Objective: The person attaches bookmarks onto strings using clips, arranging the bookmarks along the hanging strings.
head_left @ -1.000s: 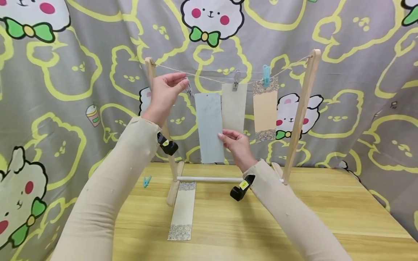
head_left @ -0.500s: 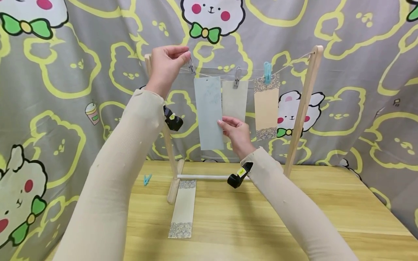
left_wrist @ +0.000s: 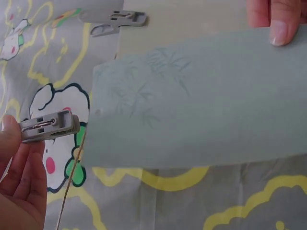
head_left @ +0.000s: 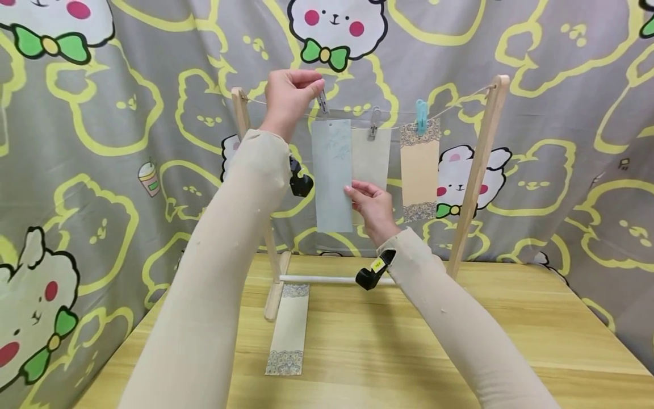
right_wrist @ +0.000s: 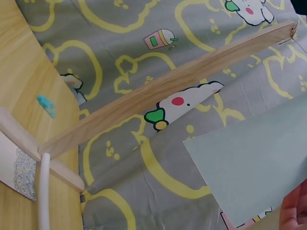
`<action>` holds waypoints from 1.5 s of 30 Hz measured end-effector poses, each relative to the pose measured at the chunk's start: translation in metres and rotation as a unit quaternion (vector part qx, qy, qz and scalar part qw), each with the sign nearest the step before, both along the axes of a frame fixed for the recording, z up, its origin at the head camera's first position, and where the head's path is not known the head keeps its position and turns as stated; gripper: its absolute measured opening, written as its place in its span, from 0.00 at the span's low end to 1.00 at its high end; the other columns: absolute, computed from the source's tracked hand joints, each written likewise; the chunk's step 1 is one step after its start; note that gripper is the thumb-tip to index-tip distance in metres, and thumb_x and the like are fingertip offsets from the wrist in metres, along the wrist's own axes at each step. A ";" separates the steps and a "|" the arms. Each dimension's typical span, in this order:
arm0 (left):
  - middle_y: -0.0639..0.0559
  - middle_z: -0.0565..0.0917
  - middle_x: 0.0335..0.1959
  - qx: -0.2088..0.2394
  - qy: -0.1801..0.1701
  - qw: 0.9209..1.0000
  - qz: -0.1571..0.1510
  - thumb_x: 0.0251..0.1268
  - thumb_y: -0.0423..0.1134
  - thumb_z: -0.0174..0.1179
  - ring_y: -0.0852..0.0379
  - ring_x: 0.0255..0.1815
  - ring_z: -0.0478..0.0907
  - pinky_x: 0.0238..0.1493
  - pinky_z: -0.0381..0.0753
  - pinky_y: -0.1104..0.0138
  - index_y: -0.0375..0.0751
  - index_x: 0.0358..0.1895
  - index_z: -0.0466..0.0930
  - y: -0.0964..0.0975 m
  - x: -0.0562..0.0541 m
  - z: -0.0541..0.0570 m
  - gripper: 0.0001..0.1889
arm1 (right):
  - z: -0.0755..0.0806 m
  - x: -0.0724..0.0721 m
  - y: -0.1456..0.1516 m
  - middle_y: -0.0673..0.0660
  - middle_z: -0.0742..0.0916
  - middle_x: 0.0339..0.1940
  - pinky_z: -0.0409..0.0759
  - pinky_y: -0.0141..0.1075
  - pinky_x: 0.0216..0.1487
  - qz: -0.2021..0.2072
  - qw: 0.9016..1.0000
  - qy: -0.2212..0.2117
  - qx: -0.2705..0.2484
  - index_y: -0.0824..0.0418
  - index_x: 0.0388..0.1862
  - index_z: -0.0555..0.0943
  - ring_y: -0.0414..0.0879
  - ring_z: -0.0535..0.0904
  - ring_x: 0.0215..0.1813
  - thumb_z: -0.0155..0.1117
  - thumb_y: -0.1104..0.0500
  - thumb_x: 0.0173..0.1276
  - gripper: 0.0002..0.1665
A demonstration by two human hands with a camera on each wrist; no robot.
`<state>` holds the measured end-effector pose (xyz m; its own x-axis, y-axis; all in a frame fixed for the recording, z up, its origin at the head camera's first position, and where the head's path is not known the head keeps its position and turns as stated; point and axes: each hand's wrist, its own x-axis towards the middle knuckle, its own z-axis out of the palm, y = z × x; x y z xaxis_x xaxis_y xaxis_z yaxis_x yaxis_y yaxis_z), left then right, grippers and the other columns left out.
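Between thumb and fingers my left hand (head_left: 292, 99) pinches a grey clothespin (left_wrist: 50, 126), its nose pointing at the top edge of a pale blue paper card (head_left: 332, 170). In the left wrist view this card shows a faint bamboo print, and a small gap separates it from the clothespin. My right hand (head_left: 374, 207) pinches the card by its right edge, holding it upright in front of the string (left_wrist: 72, 177). Just behind it, a cream card (head_left: 372, 156) hangs from another grey clothespin (head_left: 374, 125). To the right a blue clothespin (head_left: 421, 117) holds a peach card (head_left: 420, 176) with patterned ends.
The string runs between two wooden posts (head_left: 477, 170) of a stand with a white crossbar (head_left: 317, 279). A cream card with patterned ends (head_left: 288, 335) lies on the wooden table (head_left: 409, 352). A loose teal clothespin (right_wrist: 47, 105) lies left of the stand. A patterned curtain (head_left: 128, 142) hangs behind.
Both hands have risen, the right one lifting the pale blue card to the string's height. My left hand has also moved right with its clothespin, over the card's top.
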<state>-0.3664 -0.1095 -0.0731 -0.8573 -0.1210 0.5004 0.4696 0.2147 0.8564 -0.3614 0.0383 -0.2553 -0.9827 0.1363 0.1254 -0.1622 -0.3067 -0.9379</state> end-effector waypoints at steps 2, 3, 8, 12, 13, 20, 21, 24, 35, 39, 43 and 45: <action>0.50 0.86 0.41 -0.018 0.000 1.000 0.007 0.55 0.37 0.68 0.62 0.43 0.78 0.45 0.77 0.74 0.40 0.44 0.86 0.004 0.000 -0.002 0.12 | 0.001 0.000 -0.001 0.46 0.85 0.27 0.76 0.27 0.31 -0.001 1.000 0.002 -0.001 0.61 0.39 0.83 0.36 0.77 0.28 0.69 0.67 0.58 0.09; 0.50 0.86 0.41 -0.026 -0.001 1.000 0.010 0.55 0.37 0.68 0.62 0.44 0.78 0.45 0.77 0.74 0.40 0.43 0.86 0.005 0.000 -0.003 0.12 | 0.001 0.000 -0.002 0.46 0.85 0.27 0.75 0.27 0.30 -0.001 1.000 0.003 -0.001 0.61 0.38 0.83 0.36 0.77 0.28 0.69 0.67 0.58 0.09; 0.51 0.86 0.40 -0.048 -0.003 0.999 0.026 0.56 0.37 0.68 0.62 0.47 0.77 0.45 0.77 0.74 0.40 0.42 0.87 0.007 0.002 -0.004 0.11 | 0.001 0.002 -0.003 0.46 0.85 0.28 0.75 0.26 0.30 -0.002 1.000 -0.003 0.004 0.60 0.39 0.83 0.36 0.77 0.29 0.69 0.66 0.58 0.09; 0.51 0.87 0.40 -0.049 -0.001 0.998 0.032 0.56 0.37 0.68 0.62 0.46 0.79 0.45 0.77 0.73 0.41 0.43 0.87 0.008 0.001 -0.005 0.11 | 0.000 0.002 -0.001 0.46 0.85 0.29 0.76 0.27 0.31 -0.006 1.000 -0.012 0.004 0.59 0.40 0.83 0.36 0.77 0.29 0.69 0.65 0.58 0.10; 0.51 0.87 0.40 -0.048 0.000 0.998 0.032 0.56 0.37 0.67 0.61 0.45 0.79 0.45 0.77 0.74 0.40 0.43 0.87 0.008 0.001 -0.006 0.11 | -0.001 0.001 0.000 0.46 0.85 0.29 0.75 0.27 0.31 -0.005 1.000 -0.013 0.003 0.59 0.39 0.83 0.36 0.77 0.29 0.69 0.65 0.59 0.09; 0.51 0.87 0.41 -0.059 -0.005 0.997 0.040 0.57 0.38 0.67 0.61 0.45 0.79 0.45 0.77 0.73 0.41 0.43 0.87 0.007 0.001 -0.008 0.11 | -0.002 -0.001 0.002 0.45 0.85 0.27 0.75 0.26 0.30 -0.004 1.000 -0.010 -0.013 0.58 0.37 0.83 0.36 0.76 0.28 0.70 0.66 0.58 0.08; 0.51 0.87 0.41 -0.061 -0.008 0.997 0.040 0.57 0.38 0.67 0.61 0.45 0.79 0.45 0.77 0.73 0.41 0.43 0.87 0.007 0.001 -0.008 0.11 | -0.001 -0.002 0.002 0.45 0.85 0.27 0.75 0.26 0.29 -0.005 1.000 -0.010 -0.014 0.57 0.37 0.83 0.36 0.76 0.27 0.70 0.66 0.58 0.08; 0.51 0.86 0.41 -0.066 -0.014 0.997 0.042 0.57 0.38 0.67 0.60 0.45 0.78 0.45 0.77 0.73 0.41 0.43 0.87 0.008 0.002 -0.010 0.10 | -0.001 -0.002 0.002 0.45 0.85 0.27 0.74 0.26 0.30 -0.004 1.000 -0.010 -0.014 0.58 0.37 0.83 0.36 0.76 0.28 0.70 0.65 0.58 0.08; 0.51 0.85 0.44 -0.108 -0.045 0.991 0.066 0.58 0.40 0.66 0.60 0.43 0.76 0.43 0.76 0.70 0.42 0.44 0.87 0.012 0.001 -0.016 0.12 | -0.004 -0.004 0.000 0.48 0.86 0.30 0.74 0.26 0.29 -0.001 1.000 -0.020 -0.019 0.58 0.35 0.83 0.37 0.77 0.27 0.69 0.66 0.58 0.07; 0.52 0.84 0.45 -0.117 -0.061 0.989 0.070 0.58 0.40 0.66 0.60 0.45 0.76 0.45 0.75 0.70 0.43 0.45 0.86 0.013 0.002 -0.016 0.12 | -0.004 -0.005 -0.001 0.49 0.86 0.30 0.75 0.26 0.29 -0.003 1.000 -0.016 -0.019 0.59 0.35 0.83 0.37 0.77 0.27 0.69 0.67 0.58 0.07; 0.53 0.84 0.46 -0.123 -0.069 0.987 0.075 0.59 0.42 0.66 0.60 0.46 0.76 0.46 0.75 0.70 0.44 0.46 0.86 0.013 0.004 -0.015 0.13 | -0.003 -0.004 -0.001 0.48 0.85 0.29 0.76 0.26 0.30 -0.001 1.000 -0.021 -0.011 0.61 0.39 0.83 0.37 0.77 0.28 0.69 0.67 0.59 0.09; 0.53 0.84 0.46 -0.125 -0.069 0.987 0.075 0.59 0.42 0.66 0.60 0.47 0.75 0.47 0.75 0.70 0.44 0.47 0.85 0.012 0.004 -0.016 0.14 | -0.003 -0.003 -0.002 0.47 0.85 0.29 0.76 0.26 0.30 0.000 1.000 -0.021 -0.007 0.62 0.41 0.83 0.37 0.77 0.29 0.69 0.66 0.59 0.11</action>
<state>-0.3621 -0.0979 -0.0896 -0.9014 -0.1401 0.4096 0.2982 0.4850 0.8221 -0.3647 0.0367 -0.2580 -0.9869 0.1384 0.0824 -0.1234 -0.3204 -0.9392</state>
